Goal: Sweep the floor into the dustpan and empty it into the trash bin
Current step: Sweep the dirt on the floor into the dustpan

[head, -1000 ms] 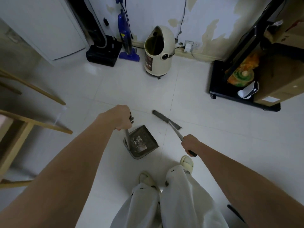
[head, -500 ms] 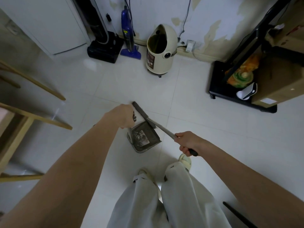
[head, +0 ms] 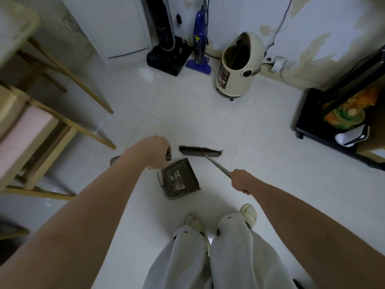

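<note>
Looking down through the head view, I see my left hand (head: 155,152) curled round the top of the upright dustpan handle (head: 168,157), just left of centre in the frame. My right hand (head: 242,180) grips the broom handle (head: 217,166), which slants up and left to the broom head (head: 200,151). That head lies on the white tile floor (head: 270,184) just above the dustpan (head: 179,180), slightly apart from its open edge. Grey debris (head: 174,176) sits inside the pan. A cream trash bin (head: 239,65) stands near the upper centre by the peeling wall, well apart from the pan. My slippered feet (head: 248,213) show at the lower centre.
</note>
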Tool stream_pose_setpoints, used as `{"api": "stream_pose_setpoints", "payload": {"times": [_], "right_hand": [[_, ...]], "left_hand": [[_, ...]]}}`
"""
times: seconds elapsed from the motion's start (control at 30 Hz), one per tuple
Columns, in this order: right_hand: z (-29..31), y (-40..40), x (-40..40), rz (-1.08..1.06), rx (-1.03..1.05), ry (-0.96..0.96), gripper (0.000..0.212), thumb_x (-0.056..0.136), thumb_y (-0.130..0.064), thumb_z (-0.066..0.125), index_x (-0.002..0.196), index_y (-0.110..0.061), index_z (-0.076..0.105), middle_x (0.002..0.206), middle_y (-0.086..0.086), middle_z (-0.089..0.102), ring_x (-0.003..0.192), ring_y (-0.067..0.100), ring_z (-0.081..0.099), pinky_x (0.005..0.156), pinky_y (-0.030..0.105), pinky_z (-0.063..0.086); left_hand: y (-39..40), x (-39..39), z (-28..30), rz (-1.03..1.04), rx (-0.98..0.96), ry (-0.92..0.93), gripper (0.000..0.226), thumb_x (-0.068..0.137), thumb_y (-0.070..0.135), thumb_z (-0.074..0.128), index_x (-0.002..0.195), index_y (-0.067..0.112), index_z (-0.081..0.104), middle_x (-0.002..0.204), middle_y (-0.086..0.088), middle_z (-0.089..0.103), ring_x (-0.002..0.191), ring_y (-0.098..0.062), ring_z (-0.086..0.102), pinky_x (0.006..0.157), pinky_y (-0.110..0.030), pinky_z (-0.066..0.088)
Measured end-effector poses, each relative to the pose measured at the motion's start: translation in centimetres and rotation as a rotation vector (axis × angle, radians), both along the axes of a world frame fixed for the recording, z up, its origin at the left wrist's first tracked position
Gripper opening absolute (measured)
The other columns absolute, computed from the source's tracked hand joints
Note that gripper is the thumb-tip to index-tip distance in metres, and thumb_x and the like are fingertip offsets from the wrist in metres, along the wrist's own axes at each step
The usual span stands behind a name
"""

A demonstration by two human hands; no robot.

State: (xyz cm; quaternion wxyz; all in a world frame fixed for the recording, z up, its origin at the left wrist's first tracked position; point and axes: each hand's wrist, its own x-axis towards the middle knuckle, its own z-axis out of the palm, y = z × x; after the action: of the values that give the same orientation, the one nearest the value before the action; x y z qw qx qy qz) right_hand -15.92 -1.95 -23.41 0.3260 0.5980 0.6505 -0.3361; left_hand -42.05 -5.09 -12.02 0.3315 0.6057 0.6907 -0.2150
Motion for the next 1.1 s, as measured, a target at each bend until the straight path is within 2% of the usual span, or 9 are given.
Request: {"api": "stream_pose_setpoints", "payload": {"times": [0.13, 0.27, 0.4, 0.47, 0.63, 0.73, 0.9, 1.03, 1.1], "right_hand": [[-0.2, -3.0, 2.5, 0.032, -0.027, -0.092, 0.011, 0.091, -0.001, 0.040, 0.085, -0.010, 0.043, 0.069, 0.000, 0.041, 0.052, 0.012, 0.042, 0.040, 0.022, 0.030], [2.4, -3.5, 4.4, -0.042, -0.084, -0.048, 0.029, 0.091, -0.001, 0.042, 0.065, -0.013, 0.036, 0.062, 0.002, 0.043, 0.047, 0.011, 0.042, 0.030, 0.017, 0.031], [3.3, -2.7, 6.3, -0.113, -0.075, 0.030, 0.021, 0.093, -0.009, 0.045, 0.072, -0.013, 0.046, 0.067, 0.003, 0.050, 0.050, 0.013, 0.046, 0.042, 0.021, 0.038], [2.9, -2.7, 7.0, -0.128, -0.054, -0.002, 0.015, 0.094, -0.007, 0.038, 0.082, -0.010, 0.046, 0.070, 0.005, 0.052, 0.049, 0.014, 0.045, 0.042, 0.021, 0.036], [1.2, -3.0, 5.8, -0.168, -0.060, 0.002, 0.027, 0.096, -0.007, 0.037, 0.071, -0.016, 0.035, 0.069, 0.000, 0.041, 0.052, 0.012, 0.041, 0.043, 0.019, 0.034], [0.0, -4.7, 3.2, -0.486, -0.204, 0.164, 0.030, 0.096, -0.010, 0.041, 0.068, -0.018, 0.037, 0.063, 0.004, 0.045, 0.049, 0.015, 0.044, 0.044, 0.024, 0.039], [4.0, -4.5, 1.6, -1.026, -0.430, 0.359, 0.013, 0.099, -0.021, 0.044, 0.098, -0.017, 0.056, 0.050, 0.000, 0.040, 0.030, 0.006, 0.031, 0.031, 0.015, 0.026], [6.8, -4.5, 1.5, -0.939, -0.323, 0.401, 0.022, 0.100, -0.020, 0.042, 0.116, -0.020, 0.056, 0.057, 0.004, 0.041, 0.036, 0.008, 0.030, 0.034, 0.015, 0.026], [6.6, -4.0, 2.6, -0.802, -0.206, 0.394, 0.031, 0.100, -0.017, 0.043, 0.126, -0.008, 0.055, 0.057, 0.007, 0.044, 0.038, 0.013, 0.031, 0.037, 0.018, 0.028]], "left_hand": [[-0.1, -0.7, -0.1, 0.018, 0.007, -0.005, 0.022, 0.078, 0.008, 0.057, 0.095, 0.008, 0.071, 0.093, -0.009, 0.071, 0.085, -0.024, 0.067, 0.073, -0.033, 0.057], [0.3, 0.0, 0.2, 0.005, 0.021, -0.026, 0.013, 0.081, 0.009, 0.057, 0.089, 0.005, 0.067, 0.083, -0.009, 0.067, 0.073, -0.022, 0.062, 0.057, -0.028, 0.047], [1.0, 1.4, 0.6, 0.017, 0.053, -0.041, 0.020, 0.088, 0.011, 0.057, 0.068, 0.007, 0.054, 0.059, -0.005, 0.052, 0.051, -0.015, 0.049, 0.045, -0.023, 0.036], [1.0, 2.4, 0.4, -0.003, 0.054, -0.025, 0.022, 0.087, 0.008, 0.056, 0.066, 0.008, 0.048, 0.060, -0.004, 0.048, 0.052, -0.013, 0.047, 0.049, -0.024, 0.039], [1.0, 2.8, -0.7, -0.067, 0.053, 0.018, 0.028, 0.083, 0.006, 0.056, 0.062, 0.011, 0.039, 0.062, -0.005, 0.045, 0.058, -0.017, 0.047, 0.058, -0.028, 0.042], [1.2, 2.6, -1.1, -0.070, 0.058, 0.032, 0.024, 0.082, 0.007, 0.057, 0.064, 0.012, 0.043, 0.064, -0.004, 0.048, 0.062, -0.019, 0.052, 0.059, -0.028, 0.045], [1.7, 3.4, -0.8, -0.061, 0.068, 0.016, 0.028, 0.082, 0.010, 0.058, 0.060, 0.012, 0.040, 0.061, -0.004, 0.046, 0.055, -0.015, 0.046, 0.053, -0.027, 0.039], [1.8, 3.5, -0.5, -0.067, 0.098, -0.021, 0.032, 0.084, 0.011, 0.058, 0.061, 0.014, 0.036, 0.065, -0.001, 0.043, 0.059, -0.016, 0.046, 0.053, -0.026, 0.037], [2.5, 3.7, -0.4, -0.063, 0.125, -0.031, 0.024, 0.085, 0.015, 0.059, 0.069, 0.014, 0.041, 0.073, -0.001, 0.047, 0.072, -0.019, 0.051, 0.062, -0.029, 0.041]]}}
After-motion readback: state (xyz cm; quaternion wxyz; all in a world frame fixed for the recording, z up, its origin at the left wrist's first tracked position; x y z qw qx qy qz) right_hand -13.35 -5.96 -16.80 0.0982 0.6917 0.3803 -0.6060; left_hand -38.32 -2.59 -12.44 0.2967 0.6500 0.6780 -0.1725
